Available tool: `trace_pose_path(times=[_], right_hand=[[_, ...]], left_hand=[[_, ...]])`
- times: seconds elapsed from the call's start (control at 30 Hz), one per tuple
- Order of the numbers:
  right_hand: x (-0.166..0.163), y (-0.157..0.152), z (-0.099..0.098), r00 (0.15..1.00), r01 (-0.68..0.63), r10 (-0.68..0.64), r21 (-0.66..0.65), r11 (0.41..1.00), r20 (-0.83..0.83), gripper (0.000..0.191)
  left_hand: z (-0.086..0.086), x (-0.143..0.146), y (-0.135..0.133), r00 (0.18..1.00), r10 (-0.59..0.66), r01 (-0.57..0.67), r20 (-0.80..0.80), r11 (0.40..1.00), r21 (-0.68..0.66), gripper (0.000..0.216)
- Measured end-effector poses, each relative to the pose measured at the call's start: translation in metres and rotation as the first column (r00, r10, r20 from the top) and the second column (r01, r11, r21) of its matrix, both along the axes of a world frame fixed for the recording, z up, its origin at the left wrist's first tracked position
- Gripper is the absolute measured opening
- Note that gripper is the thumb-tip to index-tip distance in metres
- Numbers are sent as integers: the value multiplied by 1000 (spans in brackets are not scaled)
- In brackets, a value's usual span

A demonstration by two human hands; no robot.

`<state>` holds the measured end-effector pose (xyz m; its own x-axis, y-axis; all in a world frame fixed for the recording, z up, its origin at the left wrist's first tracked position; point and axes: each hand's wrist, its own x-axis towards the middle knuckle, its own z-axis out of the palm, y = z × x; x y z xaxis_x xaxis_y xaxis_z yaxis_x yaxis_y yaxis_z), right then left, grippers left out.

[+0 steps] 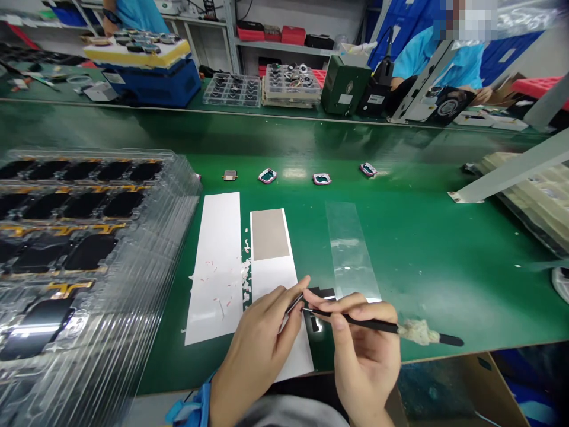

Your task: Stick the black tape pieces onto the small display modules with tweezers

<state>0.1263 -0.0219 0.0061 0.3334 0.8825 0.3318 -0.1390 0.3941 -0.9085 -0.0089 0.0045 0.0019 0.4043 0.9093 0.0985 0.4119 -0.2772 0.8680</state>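
Observation:
My left hand is closed in a pinch on a small, thin, dark-edged part, mostly hidden by the fingers. My right hand grips a slim black tool like tweezers, with pale wrapping near its rear end. The tool's fine tip reaches the part, and the two hands nearly meet there. Under them lies a white sheet with a grey-brown rectangle on its far half. Small black pieces lie beside the fingers, partly hidden. A clear plastic strip lies just beyond my right hand.
Stacked clear trays of black screens fill the left side. Another white sheet carries scraps. Several small square devices lie farther back. A slanted white post stands at right. Two people in blue are across the bench.

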Motion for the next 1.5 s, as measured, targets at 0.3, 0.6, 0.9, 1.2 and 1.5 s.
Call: trace_pose_path(times=[0.3, 0.6, 0.9, 1.2, 1.5], right_hand=[[-10, 5, -9, 994, 64, -75, 122, 990, 84, 24], [-12, 7, -11, 989, 65, -83, 144, 987, 124, 25], [-10, 7, -13, 986, 59, -82, 155, 986, 143, 26], [-11, 7, -13, 987, 60, -86, 185, 981, 134, 30], [-12, 8, -13, 983, 31, -70, 223, 974, 170, 33]], left_hand=[[5, -2, 1, 999, -1, 4, 47, 998, -57, 52], [3, -3, 0, 999, 0, 2, 50, 998, -57, 51], [2, -4, -2, 1000, 12, -10, 27, 998, -56, 51], [1, -3, 1, 1000, 18, -18, 5, 998, -63, 50], [2, -4, 0, 1000, 11, -10, 13, 999, -52, 50]])
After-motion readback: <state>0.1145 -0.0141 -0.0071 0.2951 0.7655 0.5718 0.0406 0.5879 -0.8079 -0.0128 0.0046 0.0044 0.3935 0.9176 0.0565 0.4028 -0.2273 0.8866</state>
